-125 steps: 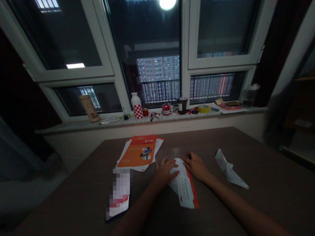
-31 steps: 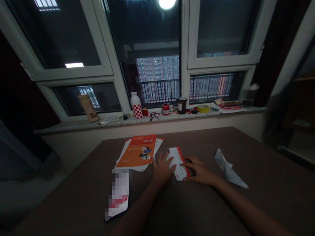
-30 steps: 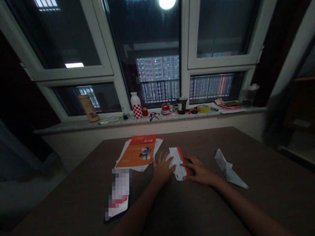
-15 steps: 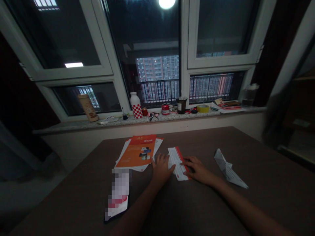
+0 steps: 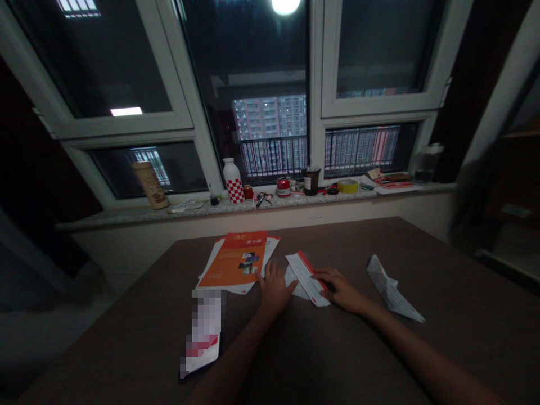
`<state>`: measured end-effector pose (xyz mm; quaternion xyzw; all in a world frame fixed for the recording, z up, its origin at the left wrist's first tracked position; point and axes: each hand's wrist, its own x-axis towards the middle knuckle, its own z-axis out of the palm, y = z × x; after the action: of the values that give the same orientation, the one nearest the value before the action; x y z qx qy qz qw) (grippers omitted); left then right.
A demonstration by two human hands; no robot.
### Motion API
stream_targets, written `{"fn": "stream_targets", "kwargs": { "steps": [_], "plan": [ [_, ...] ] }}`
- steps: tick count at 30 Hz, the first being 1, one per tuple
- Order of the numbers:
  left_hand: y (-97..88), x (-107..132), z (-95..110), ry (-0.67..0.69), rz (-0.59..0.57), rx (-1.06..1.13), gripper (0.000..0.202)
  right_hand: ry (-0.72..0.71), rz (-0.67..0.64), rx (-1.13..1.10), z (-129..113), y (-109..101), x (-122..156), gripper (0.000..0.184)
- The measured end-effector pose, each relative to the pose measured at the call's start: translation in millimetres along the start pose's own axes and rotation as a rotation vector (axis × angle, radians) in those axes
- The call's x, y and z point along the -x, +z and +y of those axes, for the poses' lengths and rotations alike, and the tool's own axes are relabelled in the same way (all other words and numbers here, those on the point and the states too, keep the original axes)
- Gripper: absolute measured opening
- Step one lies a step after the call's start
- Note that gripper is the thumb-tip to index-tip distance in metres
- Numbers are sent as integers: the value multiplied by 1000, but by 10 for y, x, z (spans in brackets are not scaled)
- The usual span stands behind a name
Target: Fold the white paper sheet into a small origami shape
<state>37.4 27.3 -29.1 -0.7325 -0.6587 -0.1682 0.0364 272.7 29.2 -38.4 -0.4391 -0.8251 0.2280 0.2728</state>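
Note:
A folded sheet of paper (image 5: 304,277), white with a red-orange strip along its right side, lies slanted on the table between my hands. Part of a white layer shows from under its left edge, beside my left hand (image 5: 276,288). That hand rests low with its fingers spread; its thumb reaches toward the paper, and I cannot tell whether it presses on it. At the right edge of the sheet, my right hand (image 5: 337,288) has its fingers and thumb closed on the strip. A folded paper piece (image 5: 390,289) stands creased on the table farther right.
An orange booklet (image 5: 236,261) lies on white sheets behind my left hand. A phone-like object (image 5: 205,351), its screen blurred, is at near left on the brown table (image 5: 354,360). On the windowsill are a checkered bottle (image 5: 234,183), yellow tape (image 5: 348,186) and a dark cup (image 5: 311,183).
The folded sheet has turned, its near end shifting right, and looks narrower. More of the white layer shows at its left. My left hand has barely moved.

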Motion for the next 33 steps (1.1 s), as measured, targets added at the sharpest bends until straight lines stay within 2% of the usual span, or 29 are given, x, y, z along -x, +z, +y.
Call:
{"fn": "stream_targets", "kwargs": {
  "steps": [7,16,27,33],
  "plan": [
    [7,-56,17,-96,-91,114,42,72,86,46,33,108,-33,60],
    [-18,-59,30,-115,-42,222,33,45,78,-2,67,98,-38,62],
    [-27,-20,8,-45,95,451,28,35,76,-38,97,87,-44,60],
    [-86,1,7,11,212,609,18,68,176,-97,87,109,-36,70]
  ]
}}
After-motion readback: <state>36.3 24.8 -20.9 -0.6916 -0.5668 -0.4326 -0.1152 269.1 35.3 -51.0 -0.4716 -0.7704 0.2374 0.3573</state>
